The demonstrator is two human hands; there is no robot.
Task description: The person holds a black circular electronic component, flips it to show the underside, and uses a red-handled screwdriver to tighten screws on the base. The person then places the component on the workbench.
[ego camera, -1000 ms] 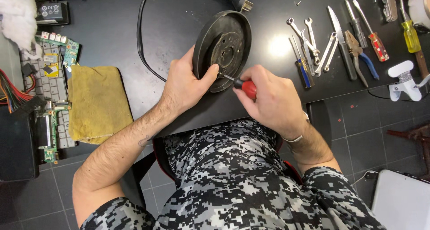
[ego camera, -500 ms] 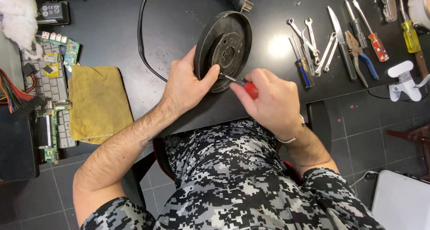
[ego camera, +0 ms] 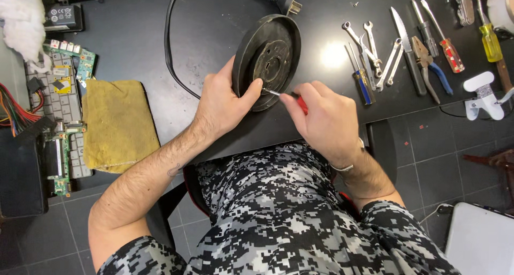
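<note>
— Two hands at the black round base [ego camera: 267, 61]; where does it sit?
— Tilted on edge on the dark counter [ego camera: 209, 23], near the front.
— Left hand [ego camera: 222, 101]?
— Its fingers are clamped on the base's lower rim, thumb over the inside.
— And the right hand [ego camera: 324, 117]?
— Fingers closed on a red-handled screwdriver [ego camera: 289, 97], tip touching the base's inner face.
— Around it?
— Black cord [ego camera: 171, 44] left, yellow cloth [ego camera: 118, 122] beyond, wrenches [ego camera: 375, 47] right.
</note>
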